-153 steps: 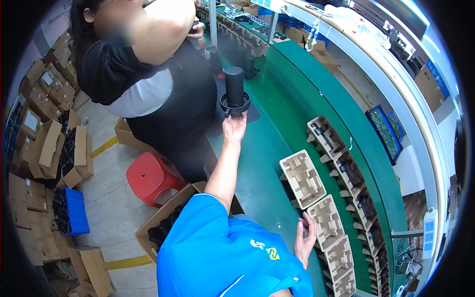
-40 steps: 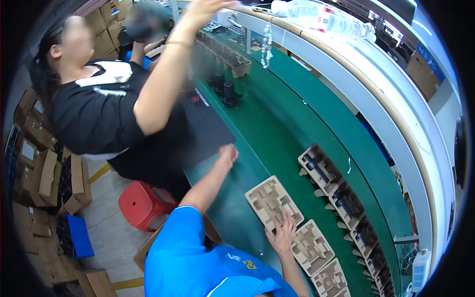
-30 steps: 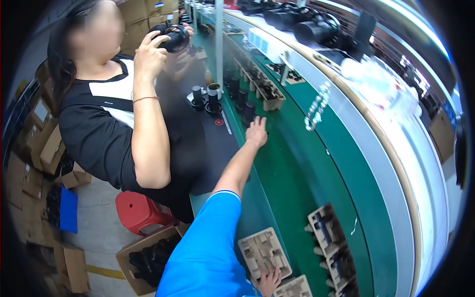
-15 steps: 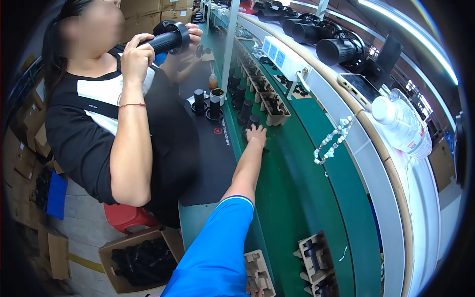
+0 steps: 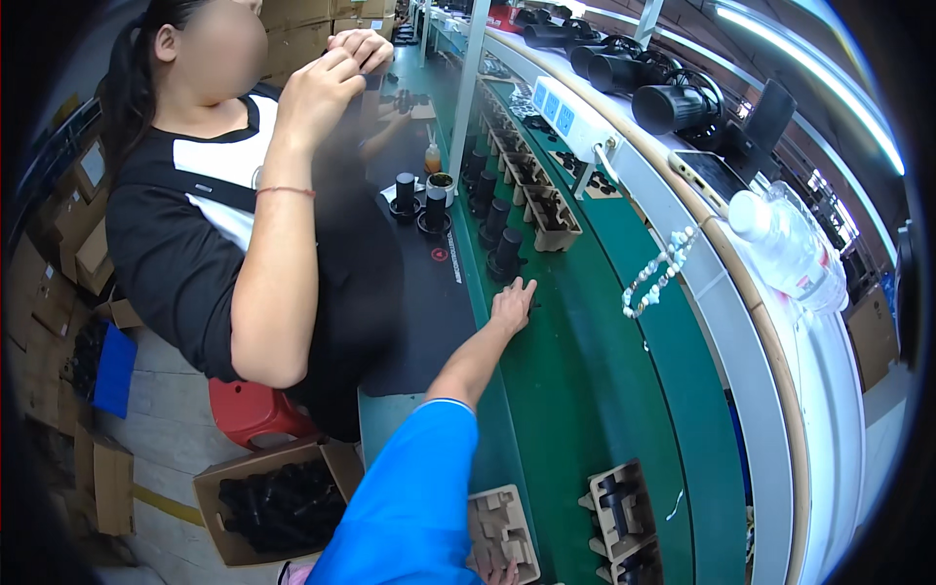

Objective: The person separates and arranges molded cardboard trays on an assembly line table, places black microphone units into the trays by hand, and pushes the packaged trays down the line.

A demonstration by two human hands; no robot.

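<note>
My left hand (image 5: 512, 305), at the end of the blue sleeve, reaches out over the green bench (image 5: 575, 380). Its fingers are apart just short of the nearest black cylinder on a round base (image 5: 504, 255); a small dark piece shows at its right side. Several such cylinders stand upright in a row beyond. At the bottom, the fingers of my right hand (image 5: 497, 569) lie over the near edge of a tan pulp tray (image 5: 505, 502); the rest of that hand is out of frame. No part shows in this tray.
A co-worker (image 5: 195, 224) stands at the left, hands raised. Black cylinders (image 5: 436, 205) stand on a dark mat (image 5: 424, 322). Pulp trays (image 5: 548, 234) with black parts line the bench. A bead bracelet (image 5: 655, 278) hangs on the right. Below sits a carton of black parts (image 5: 278, 517).
My left hand has come off the nearest black cylinder and drawn back toward me. The co-worker's black cylinder with a ring no longer shows in their raised hands. The view has shifted slightly.
</note>
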